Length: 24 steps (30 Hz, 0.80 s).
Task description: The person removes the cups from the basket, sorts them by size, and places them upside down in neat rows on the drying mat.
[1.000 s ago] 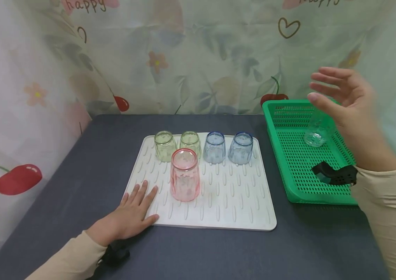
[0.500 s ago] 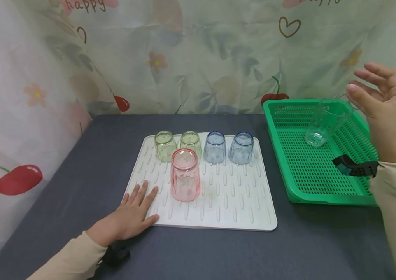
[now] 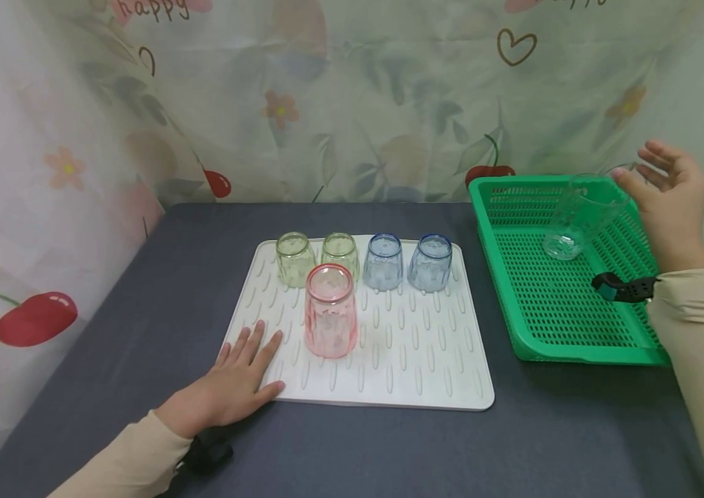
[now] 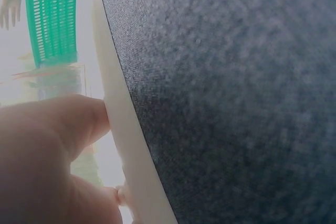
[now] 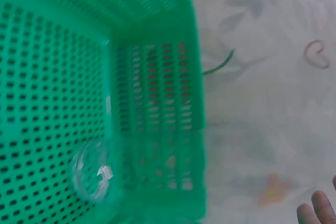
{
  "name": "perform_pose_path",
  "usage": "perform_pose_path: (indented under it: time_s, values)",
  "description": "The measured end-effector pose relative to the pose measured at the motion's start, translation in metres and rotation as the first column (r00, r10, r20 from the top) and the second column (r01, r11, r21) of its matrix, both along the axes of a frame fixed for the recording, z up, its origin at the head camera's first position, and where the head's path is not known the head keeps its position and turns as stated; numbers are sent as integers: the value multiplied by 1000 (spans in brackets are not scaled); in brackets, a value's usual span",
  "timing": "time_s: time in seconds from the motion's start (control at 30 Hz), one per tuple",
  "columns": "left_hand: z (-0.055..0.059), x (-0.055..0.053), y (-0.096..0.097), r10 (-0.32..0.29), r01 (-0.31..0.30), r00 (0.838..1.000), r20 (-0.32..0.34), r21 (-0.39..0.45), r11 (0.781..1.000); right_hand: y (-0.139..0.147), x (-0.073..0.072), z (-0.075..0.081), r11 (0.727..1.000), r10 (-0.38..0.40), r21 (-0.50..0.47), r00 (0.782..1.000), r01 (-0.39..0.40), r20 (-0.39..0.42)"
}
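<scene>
My left hand [image 3: 234,384] lies flat with fingers spread on the left front corner of a white ribbed mat [image 3: 402,366]. A tall pink glass [image 3: 330,318] stands on the mat to the right of its fingers. My right hand [image 3: 669,194] is at the far right, over the edge of a green basket [image 3: 516,339]. In the basket stands a clear glass mug [image 3: 582,207], its handle toward the right hand. The thumb overlaps that handle in the head view, while the other fingers are loosely bent and apart from it. The right wrist view catches only fingertips [image 5: 315,211] and the mug's base.
Along the mat's back edge stand two green glasses [image 3: 294,261] and two blue glasses [image 3: 383,263]. The basket sits right of the mat on a dark table [image 3: 352,449]. A patterned curtain [image 3: 377,104] hangs close behind and at the sides.
My right hand first moved right, past the mug, then came back slightly left and down to its handle. The left hand and the glasses stayed still.
</scene>
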<state>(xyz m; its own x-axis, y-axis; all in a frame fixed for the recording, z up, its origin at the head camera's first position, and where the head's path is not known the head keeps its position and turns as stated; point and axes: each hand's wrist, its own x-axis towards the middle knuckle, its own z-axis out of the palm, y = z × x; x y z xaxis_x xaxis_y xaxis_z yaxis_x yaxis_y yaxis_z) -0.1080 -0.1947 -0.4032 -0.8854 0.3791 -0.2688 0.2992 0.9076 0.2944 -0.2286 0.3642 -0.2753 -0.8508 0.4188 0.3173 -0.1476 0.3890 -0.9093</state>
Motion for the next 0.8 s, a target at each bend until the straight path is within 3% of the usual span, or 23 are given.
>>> perform_pose_path:
  time_s: [0.27,0.63,0.8]
  values:
    - [-3,0,0,12,-12,1000,7,-20,1000,16,-13,-13,999,27,22,992,-30,126]
    - [-15,-3,-4,7,-7,999,-37,-1,1000,17,-28,-30,992,29,114,988,-47,155]
    - [-12,-2,-3,6,-7,1000,-28,-14,1000,19,-31,-36,991,42,119,977,-68,208]
